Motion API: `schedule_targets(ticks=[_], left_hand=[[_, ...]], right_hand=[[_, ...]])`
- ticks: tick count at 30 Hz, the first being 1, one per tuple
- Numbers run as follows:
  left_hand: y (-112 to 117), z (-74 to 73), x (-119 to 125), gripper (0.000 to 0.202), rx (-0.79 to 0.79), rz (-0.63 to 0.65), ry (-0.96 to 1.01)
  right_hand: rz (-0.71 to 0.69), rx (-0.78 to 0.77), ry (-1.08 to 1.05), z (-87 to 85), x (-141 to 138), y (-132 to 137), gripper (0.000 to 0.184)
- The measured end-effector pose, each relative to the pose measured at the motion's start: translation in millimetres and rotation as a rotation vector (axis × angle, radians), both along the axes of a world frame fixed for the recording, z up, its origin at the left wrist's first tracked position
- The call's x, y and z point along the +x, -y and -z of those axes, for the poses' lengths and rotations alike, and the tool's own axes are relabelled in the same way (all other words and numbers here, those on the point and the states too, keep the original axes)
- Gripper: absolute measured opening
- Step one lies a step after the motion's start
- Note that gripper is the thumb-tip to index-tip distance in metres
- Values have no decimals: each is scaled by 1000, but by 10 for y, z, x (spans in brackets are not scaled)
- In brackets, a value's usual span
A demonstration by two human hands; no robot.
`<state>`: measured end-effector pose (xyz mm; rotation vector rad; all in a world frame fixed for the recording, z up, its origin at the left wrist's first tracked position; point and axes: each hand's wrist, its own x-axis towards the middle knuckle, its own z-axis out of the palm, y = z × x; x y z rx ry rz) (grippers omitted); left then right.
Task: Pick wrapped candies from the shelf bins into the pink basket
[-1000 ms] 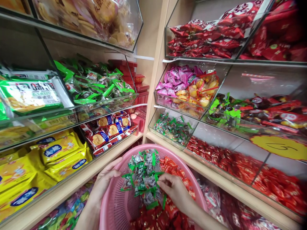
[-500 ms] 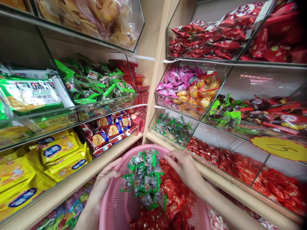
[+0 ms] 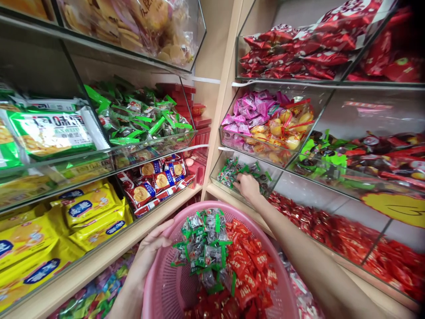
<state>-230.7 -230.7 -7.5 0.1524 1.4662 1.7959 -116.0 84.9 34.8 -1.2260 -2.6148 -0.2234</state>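
My left hand (image 3: 153,243) grips the left rim of a pink plastic basket (image 3: 159,277), thumb on the inside. The basket holds a pile of green-and-clear wrapped candies (image 3: 206,241), bright red wrapped candies (image 3: 249,261) to their right, and dark red ones (image 3: 212,305) at the near side. My right hand (image 3: 248,187) reaches over the far rim into a clear bin of small green-wrapped candies (image 3: 229,172). Its fingers are curled down among them, and their tips are hidden, so what they hold cannot be made out.
Clear bins line two shelf walls meeting in a corner. Left are yellow packets (image 3: 89,206), red-and-blue biscuit packs (image 3: 162,179) and green packets (image 3: 146,115). Right are pink-wrapped sweets (image 3: 252,108), red candies (image 3: 332,226) and a yellow price tag (image 3: 395,208). Wooden shelf edges (image 3: 99,254) border the basket.
My right hand has moved from above the basket's far right side, forward into the bin of green-wrapped candies. My left hand stays on the rim. The view has shifted slightly.
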Motion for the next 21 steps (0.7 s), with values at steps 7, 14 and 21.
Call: schedule_targets(ticks=[7, 14, 21], left_hand=[[-11, -42, 20, 69, -23, 8, 45], [-27, -72, 41, 74, -25, -5, 81], [-42, -86, 67, 74, -17, -48, 91]], right_hand=[[48, -35, -16, 91, 38, -86, 24], [40, -47, -53, 96, 46, -66, 23], [7, -69, -102, 106, 30, -84, 26]])
